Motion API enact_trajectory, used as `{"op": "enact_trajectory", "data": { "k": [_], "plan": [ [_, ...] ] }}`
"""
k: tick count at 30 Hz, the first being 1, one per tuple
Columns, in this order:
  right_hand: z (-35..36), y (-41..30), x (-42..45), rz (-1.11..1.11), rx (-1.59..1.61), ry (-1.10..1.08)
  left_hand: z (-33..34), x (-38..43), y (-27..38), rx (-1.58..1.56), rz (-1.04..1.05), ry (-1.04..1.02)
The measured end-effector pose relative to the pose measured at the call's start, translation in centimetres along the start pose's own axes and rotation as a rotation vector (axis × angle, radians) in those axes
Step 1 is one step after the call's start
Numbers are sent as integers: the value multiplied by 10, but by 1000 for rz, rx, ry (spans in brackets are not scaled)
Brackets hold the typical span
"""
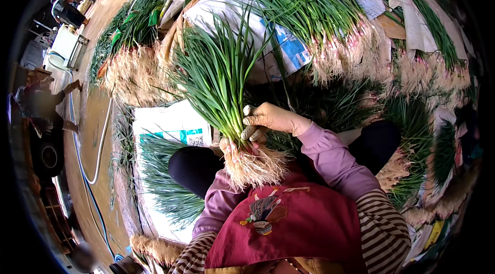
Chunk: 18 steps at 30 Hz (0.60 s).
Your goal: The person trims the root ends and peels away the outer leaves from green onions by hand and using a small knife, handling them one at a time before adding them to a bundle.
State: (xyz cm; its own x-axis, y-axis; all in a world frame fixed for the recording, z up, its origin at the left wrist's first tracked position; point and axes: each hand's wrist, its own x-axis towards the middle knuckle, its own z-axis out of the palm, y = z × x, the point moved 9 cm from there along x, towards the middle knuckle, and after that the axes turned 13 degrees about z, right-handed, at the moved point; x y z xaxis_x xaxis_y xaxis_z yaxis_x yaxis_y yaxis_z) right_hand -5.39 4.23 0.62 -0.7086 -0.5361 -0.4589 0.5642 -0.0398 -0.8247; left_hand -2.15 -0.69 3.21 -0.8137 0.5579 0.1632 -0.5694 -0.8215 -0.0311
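Observation:
A bunch of spring onions (226, 84) with long green leaves, pinkish stem bases and pale stringy roots (253, 165) rises in front of my chest. My right hand (267, 121), in a tan glove with whitish fingertips, grips the stems from the right, just above the roots. From the left, my left hand (223, 144) holds the base; most of it is hidden behind the stems and roots. The bunch stands leaves up, tilted slightly left, above my lap and red apron (309, 220).
More rooted onions lie in a large pile (309, 14) ahead, at left (131, 69) and right (406, 150). Others rest on a white printed sack (170, 115) by my left knee. Hoses (77, 146) cross the wet floor. People (67, 11) stand at far left, near a cart (69, 47).

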Motion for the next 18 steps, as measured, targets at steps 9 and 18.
{"op": "enact_trajectory", "data": {
  "k": [9, 18],
  "plan": [
    [-30, -16, -20, -146, -1094, 689, 7, 0, -5, 28, 53, 28],
    [-85, -14, -30, 50, -913, 838, 48, 10, 24, -117, 116, -160]
  ]
}}
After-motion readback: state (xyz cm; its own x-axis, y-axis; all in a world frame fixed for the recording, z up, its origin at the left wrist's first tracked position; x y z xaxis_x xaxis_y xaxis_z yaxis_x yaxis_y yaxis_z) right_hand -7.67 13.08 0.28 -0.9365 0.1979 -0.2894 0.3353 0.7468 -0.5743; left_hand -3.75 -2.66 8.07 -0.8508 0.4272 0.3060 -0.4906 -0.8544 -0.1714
